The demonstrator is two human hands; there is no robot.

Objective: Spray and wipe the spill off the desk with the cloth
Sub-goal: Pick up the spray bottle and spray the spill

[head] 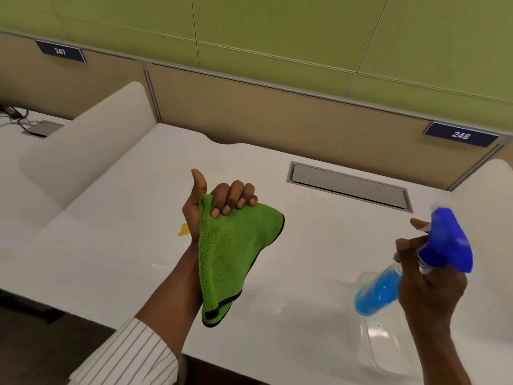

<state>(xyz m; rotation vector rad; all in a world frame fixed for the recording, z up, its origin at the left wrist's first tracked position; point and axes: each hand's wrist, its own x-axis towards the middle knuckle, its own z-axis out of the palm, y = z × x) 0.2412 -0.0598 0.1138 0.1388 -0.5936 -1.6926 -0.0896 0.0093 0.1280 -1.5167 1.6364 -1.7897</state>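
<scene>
My left hand (219,202) is raised above the white desk (116,245) and grips a green microfibre cloth (236,245) that hangs down from the closed fingers, thumb pointing up. A small yellow spill (183,230) lies on the desk just left of that wrist, partly hidden by it. My right hand (427,279) holds a clear spray bottle (380,293) with blue liquid and a blue trigger head, tilted over the desk's right side. The bottle is blurred.
A grey cable hatch (349,186) is set into the desk behind the hands. Cream side dividers (83,151) bound the desk left and right. A tan back panel carries a sign reading 248 (460,134). Cables lie on the neighbouring desk at far left.
</scene>
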